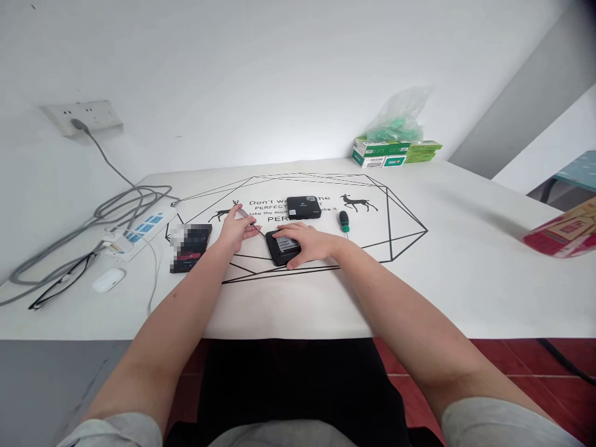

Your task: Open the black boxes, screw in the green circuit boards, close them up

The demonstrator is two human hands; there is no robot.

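My left hand point(237, 228) is closed around a slim screwdriver point(243, 213) with a pale, clear-looking handle. Its thin dark shaft slants down to the left edge of a black rectangular device point(275, 253), which has a whitish printed label in its recessed face. Over the right side of that device, my right hand point(305, 241) grips it against the table, fingers on top and thumb at the near edge. Just behind lies a second black case point(303, 207) with rounded corners and a small white sticker. A green-and-black screwdriver point(344, 222) rests to the right.
A phone point(200, 239), a white power strip point(144, 231), coiled grey cable point(60, 243), glasses point(63, 282) and a white mouse-shaped item point(108, 280) lie left. Green-and-white boxes point(379, 149) under a plastic bag point(401, 115) stand back right. A red package point(563, 233) sits far right.
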